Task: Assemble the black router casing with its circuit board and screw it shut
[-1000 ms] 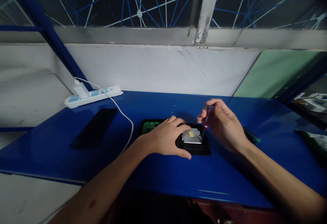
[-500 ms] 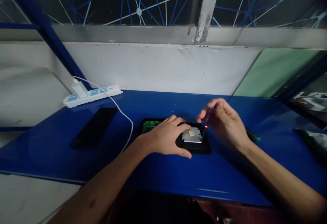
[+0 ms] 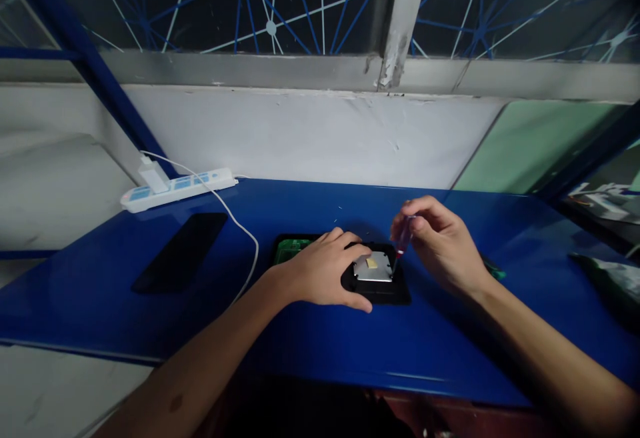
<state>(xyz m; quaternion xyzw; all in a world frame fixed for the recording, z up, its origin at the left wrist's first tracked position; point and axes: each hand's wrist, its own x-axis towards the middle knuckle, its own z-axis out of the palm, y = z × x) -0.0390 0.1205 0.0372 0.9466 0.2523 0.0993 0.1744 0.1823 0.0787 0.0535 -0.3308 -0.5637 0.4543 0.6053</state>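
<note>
A black plastic housing (image 3: 377, 295) lies on the blue table, with a silver metal plate (image 3: 375, 271) set in its right part. On the plate sits a small yellowish square pad (image 3: 371, 263), and a green circuit board (image 3: 291, 246) shows at the housing's left end. My left hand (image 3: 327, 268) rests across the middle of the housing with fingers spread, hiding part of it. In my right hand (image 3: 437, 238) is a screwdriver (image 3: 405, 237) with a clear reddish handle, held nearly upright. Its tip meets the plate's right edge; any screw there is too small to see.
A black phone-like slab (image 3: 180, 253) and a white power strip (image 3: 180, 188) with a plugged-in charger lie at the left. The white cable (image 3: 240, 225) trails toward my left forearm. A small green item (image 3: 494, 269) lies behind my right wrist; a dark bag (image 3: 607, 285) lies far right.
The right-hand fingers have turned slightly around the screwdriver handle, its tip staying at the plate's right edge. The left hand holds its place on the housing. The whole view has shifted a little.
</note>
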